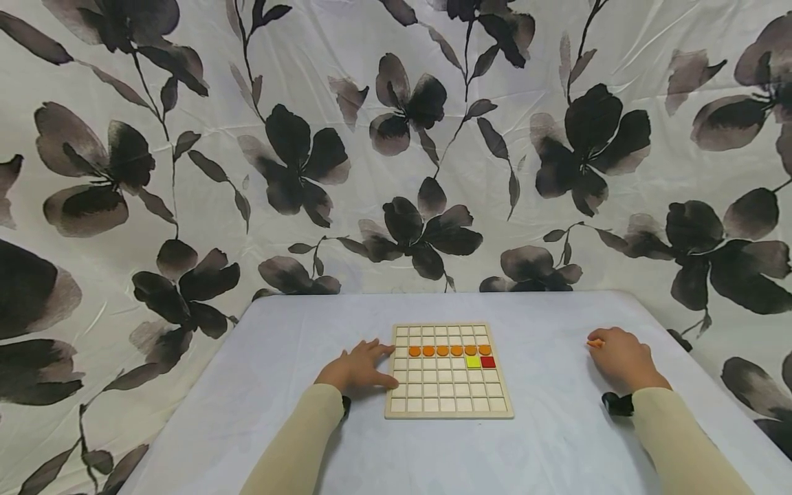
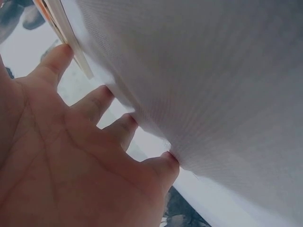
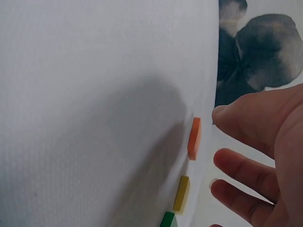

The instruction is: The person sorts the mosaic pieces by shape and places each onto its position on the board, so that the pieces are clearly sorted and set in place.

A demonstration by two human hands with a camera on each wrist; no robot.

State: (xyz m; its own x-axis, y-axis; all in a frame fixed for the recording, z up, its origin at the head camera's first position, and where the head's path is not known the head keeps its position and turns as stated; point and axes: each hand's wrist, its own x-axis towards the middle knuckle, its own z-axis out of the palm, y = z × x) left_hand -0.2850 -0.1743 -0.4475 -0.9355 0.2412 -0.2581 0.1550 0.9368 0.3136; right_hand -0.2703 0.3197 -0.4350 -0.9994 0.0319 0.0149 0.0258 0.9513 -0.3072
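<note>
A pale wooden grid board [image 1: 449, 414] lies on the white table. One row carries several orange discs [image 1: 442, 350]; just below its right end sit a yellow-green square tile [image 1: 473, 361] and a red square tile [image 1: 487, 361]. My left hand [image 1: 359, 366] touches the board's left edge, fingers spread, some resting on the cloth. Well right of the board, my right hand [image 1: 625, 357] is low over the table. Near its parted thumb and fingers, the right wrist view shows an orange piece [image 3: 194, 138], a yellow piece [image 3: 181, 195] and a green piece [image 3: 168, 220]. The hand hides the latter two in the head view.
The white cloth-covered table [image 1: 278, 330] spans the front. Behind it hangs a pale curtain [image 1: 346, 55] with dark flowers. Dark bands [image 1: 617, 404] circle both wrists below beige sleeves [image 1: 680, 426].
</note>
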